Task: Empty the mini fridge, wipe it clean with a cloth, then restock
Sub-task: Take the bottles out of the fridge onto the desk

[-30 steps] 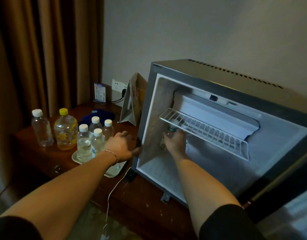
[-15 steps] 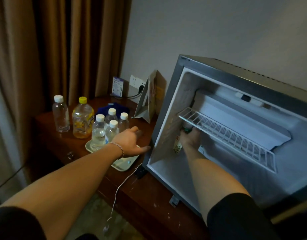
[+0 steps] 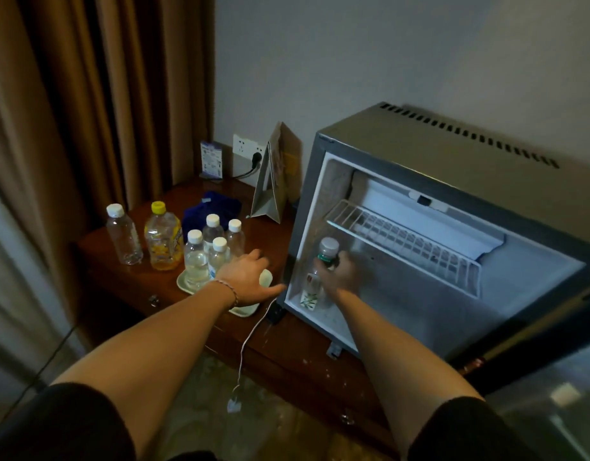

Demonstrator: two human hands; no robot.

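Fingers of the right hand (image 3: 342, 277) are curled round the neck of a clear bottle (image 3: 315, 281) with a pale cap and a green band, which stands upright in the front left corner of the open mini fridge (image 3: 420, 294), under the white wire shelf (image 3: 403, 241). That hand is blurred, so I cannot make out more of the grasp than that. The left hand (image 3: 248, 277) is spread, fingers straight and holding nothing, poised over the pale green tray (image 3: 243, 309) just beside the fridge's left edge; I cannot tell if it touches the tray. A thin bracelet (image 3: 229, 289) circles that wrist.

On the tray stand four small clear bottles (image 3: 204, 251) with white caps, close together. Left of them on the dark wooden cabinet (image 3: 127, 281) are a bottle of yellow drink (image 3: 163, 237) with a yellow cap and, further left, a taller clear bottle (image 3: 123, 236). Behind the group lies a blue cloth (image 3: 217, 207), bunched up. A folded card stand (image 3: 275, 184) leans near the fridge's back corner, with a wall socket (image 3: 247, 149) and a small blue card (image 3: 211, 159) behind it. A thin white cable (image 3: 250, 341) hangs off the cabinet's front edge. Brown curtains (image 3: 87, 94) hang on the left.
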